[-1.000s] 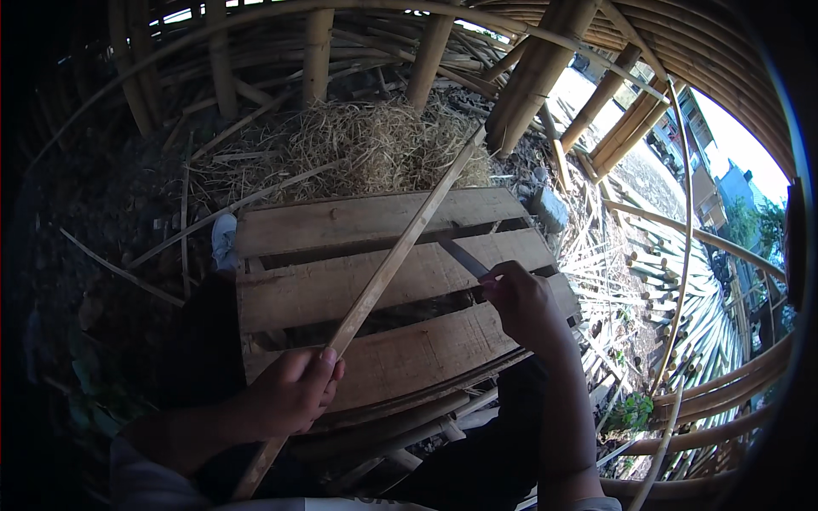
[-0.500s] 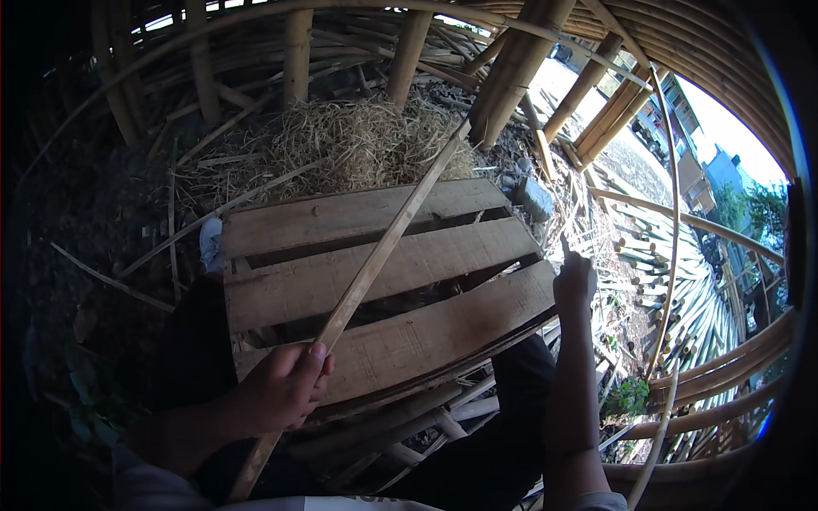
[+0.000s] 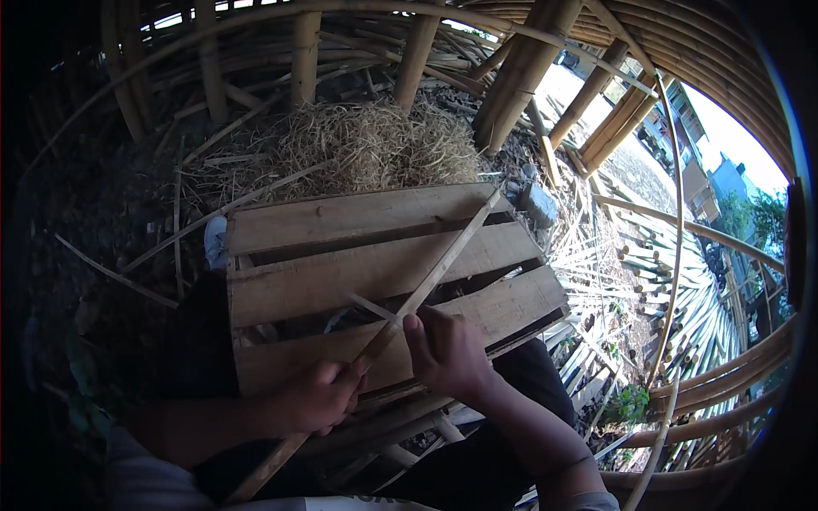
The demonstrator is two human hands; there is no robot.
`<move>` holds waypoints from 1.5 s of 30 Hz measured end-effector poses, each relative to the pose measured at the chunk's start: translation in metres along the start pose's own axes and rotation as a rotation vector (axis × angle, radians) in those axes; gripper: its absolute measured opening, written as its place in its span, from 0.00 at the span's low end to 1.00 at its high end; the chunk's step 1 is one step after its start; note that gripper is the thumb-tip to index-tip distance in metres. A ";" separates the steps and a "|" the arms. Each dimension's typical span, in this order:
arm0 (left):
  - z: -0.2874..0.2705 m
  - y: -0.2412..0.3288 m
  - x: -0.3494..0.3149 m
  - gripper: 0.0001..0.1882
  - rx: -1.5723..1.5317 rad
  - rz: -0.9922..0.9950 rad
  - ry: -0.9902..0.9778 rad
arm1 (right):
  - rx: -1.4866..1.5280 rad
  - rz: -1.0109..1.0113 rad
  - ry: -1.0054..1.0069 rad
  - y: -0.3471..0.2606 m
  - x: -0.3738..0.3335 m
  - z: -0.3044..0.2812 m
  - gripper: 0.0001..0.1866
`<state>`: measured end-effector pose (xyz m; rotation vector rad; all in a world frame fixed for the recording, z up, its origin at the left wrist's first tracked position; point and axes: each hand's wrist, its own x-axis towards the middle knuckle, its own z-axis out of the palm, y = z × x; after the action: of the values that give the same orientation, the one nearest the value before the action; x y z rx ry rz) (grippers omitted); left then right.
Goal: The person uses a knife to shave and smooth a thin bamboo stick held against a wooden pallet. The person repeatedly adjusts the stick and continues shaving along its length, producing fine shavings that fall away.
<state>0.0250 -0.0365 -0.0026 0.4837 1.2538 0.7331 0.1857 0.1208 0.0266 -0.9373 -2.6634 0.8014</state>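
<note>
My left hand (image 3: 317,399) is wrapped round a long, narrow bamboo strip (image 3: 452,255) that slants up to the right over a slatted wooden crate (image 3: 294,292). Just above that grip, my right hand (image 3: 452,353) is closed at the strip. From it a short, thin blade (image 3: 372,307) juts to the left and crosses the strip, so a knife seems to be in this hand; its handle is hidden by the fingers. The strip's lower end runs down past my left forearm toward my lap.
Behind the crate lies a heap of pale shavings (image 3: 383,140), with bamboo posts (image 3: 520,77) beyond. At the right are many cut bamboo poles (image 3: 694,324) and a bent bamboo strip (image 3: 678,213). A grey block (image 3: 539,206) sits off the crate's far right corner.
My right hand has swung in from the right, bringing the knife to the strip just above my left hand. The strip's upper end has dropped lower and shifted right.
</note>
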 end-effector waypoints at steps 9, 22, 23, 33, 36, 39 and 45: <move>-0.002 -0.004 -0.001 0.23 -0.031 -0.015 0.121 | -0.033 -0.285 0.065 -0.001 0.000 0.032 0.15; -0.005 -0.010 0.002 0.23 0.032 0.106 0.101 | -0.126 -0.122 -0.149 -0.020 0.001 0.026 0.16; -0.006 -0.020 0.006 0.22 0.091 0.211 0.132 | -0.146 -0.111 -0.165 -0.022 0.002 0.026 0.15; -0.004 -0.019 0.003 0.20 0.151 0.212 0.169 | -0.315 -0.573 0.356 0.039 0.009 0.040 0.11; -0.003 -0.028 0.006 0.22 0.274 0.214 0.196 | -0.182 -0.245 -0.136 -0.001 -0.006 0.027 0.10; 0.000 -0.019 -0.003 0.22 0.253 0.272 0.194 | -0.427 -0.528 0.282 0.051 0.025 0.030 0.13; -0.001 -0.005 -0.011 0.23 0.289 0.152 0.174 | -0.284 -0.483 0.198 0.027 0.010 0.031 0.14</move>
<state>0.0241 -0.0479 0.0009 0.7712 1.5074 0.7365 0.1813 0.1318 -0.0138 -0.3623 -2.6920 0.2175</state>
